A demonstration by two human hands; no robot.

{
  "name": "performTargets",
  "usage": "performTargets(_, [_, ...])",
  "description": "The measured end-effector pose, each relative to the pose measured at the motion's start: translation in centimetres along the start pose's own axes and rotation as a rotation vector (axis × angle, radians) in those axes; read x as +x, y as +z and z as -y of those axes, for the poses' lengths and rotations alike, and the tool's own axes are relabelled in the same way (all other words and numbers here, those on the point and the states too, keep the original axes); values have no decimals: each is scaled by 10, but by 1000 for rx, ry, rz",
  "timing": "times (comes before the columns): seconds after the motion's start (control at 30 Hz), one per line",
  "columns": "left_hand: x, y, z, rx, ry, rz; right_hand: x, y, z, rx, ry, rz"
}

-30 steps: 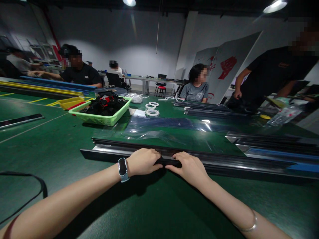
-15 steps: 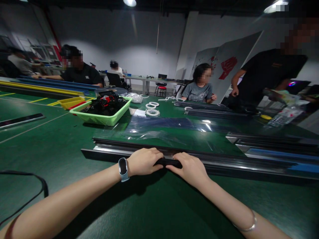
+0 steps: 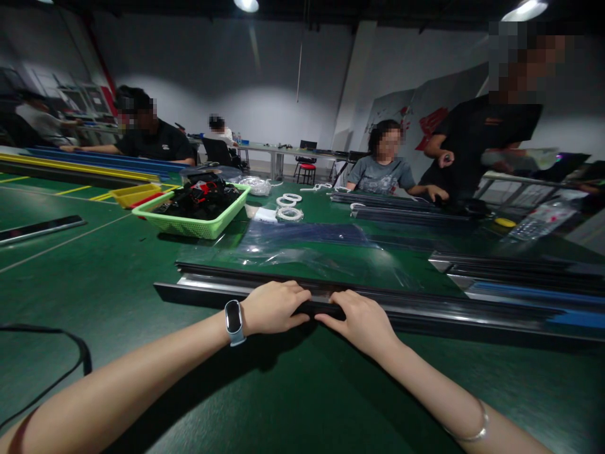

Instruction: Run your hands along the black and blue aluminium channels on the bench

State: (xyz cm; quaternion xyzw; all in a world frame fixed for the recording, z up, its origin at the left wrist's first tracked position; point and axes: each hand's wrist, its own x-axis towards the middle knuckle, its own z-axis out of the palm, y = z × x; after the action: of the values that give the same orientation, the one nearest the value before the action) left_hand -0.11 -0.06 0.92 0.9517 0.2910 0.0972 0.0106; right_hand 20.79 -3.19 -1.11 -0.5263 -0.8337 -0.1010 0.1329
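A long black channel-shaped profile (image 3: 435, 310) lies across the green table (image 3: 302, 391), its near wall facing me. My left hand (image 3: 274, 307), with a smartwatch (image 3: 233, 321) on the wrist, is closed over that near wall, thumb in front and fingers reaching inside the channel. Just to its right, my right hand (image 3: 362, 320) pinches the same wall in the same way. The thumbs point toward each other with a small gap between them. Inside the channel the fingertips are partly hidden.
Clear plastic film (image 3: 302, 234) lies behind the profile. A green basket (image 3: 208, 225) of black and red parts stands back left, beside white rings (image 3: 289, 214). More profiles (image 3: 520, 277) lie at right, near a plastic bottle (image 3: 536, 221). Several people sit or stand around.
My hands and the profile have stayed in place. At right, the standing person has shifted left, and the seated person's arm now reaches out over the table.
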Motion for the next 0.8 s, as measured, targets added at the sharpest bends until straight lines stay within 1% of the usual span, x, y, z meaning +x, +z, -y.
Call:
performTargets(0.17, [0, 1, 0, 37, -20, 24, 0, -1, -1, 2, -10, 16])
performTargets(0.43, [0, -1, -1, 12, 14, -3, 0, 2, 0, -2, 0, -22])
performTargets(0.67, [0, 1, -1, 27, 0, 12, 1, -1, -1, 6, -15, 20])
performTargets(0.8, [0, -1, -1, 10, 10, 3, 0, -1, -1, 11, -2, 5])
